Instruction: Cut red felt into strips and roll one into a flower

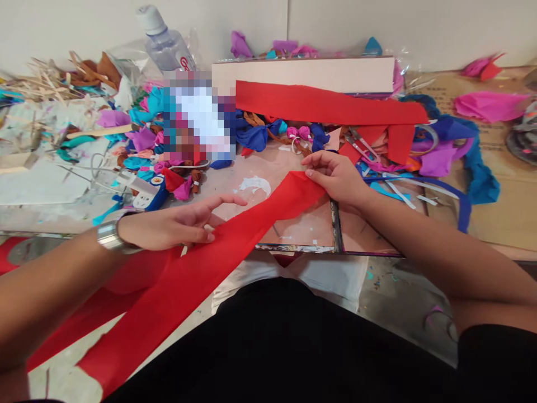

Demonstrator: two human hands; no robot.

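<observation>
A long red strip [226, 254], of crepe paper or thin cloth, runs diagonally from the table down past my lap at lower left. Its upper end is pinched between the thumb and fingers of my right hand [335, 174], just above the table. My left hand [180, 224], with a metal watch at the wrist, is at the strip's left edge. Its fingers are apart, the index stretched out and the thumb at the strip's surface; whether it presses there I cannot tell. More red material [104, 305] hangs below my left forearm.
Another red strip [331, 103] lies across the back over a long pale box [302, 75]. Scissors [363, 145] and a tape roll [425, 139] sit at right. Coloured scraps, a bottle [168, 47], a power socket [149, 193] and wooden sticks [54, 81] crowd the left.
</observation>
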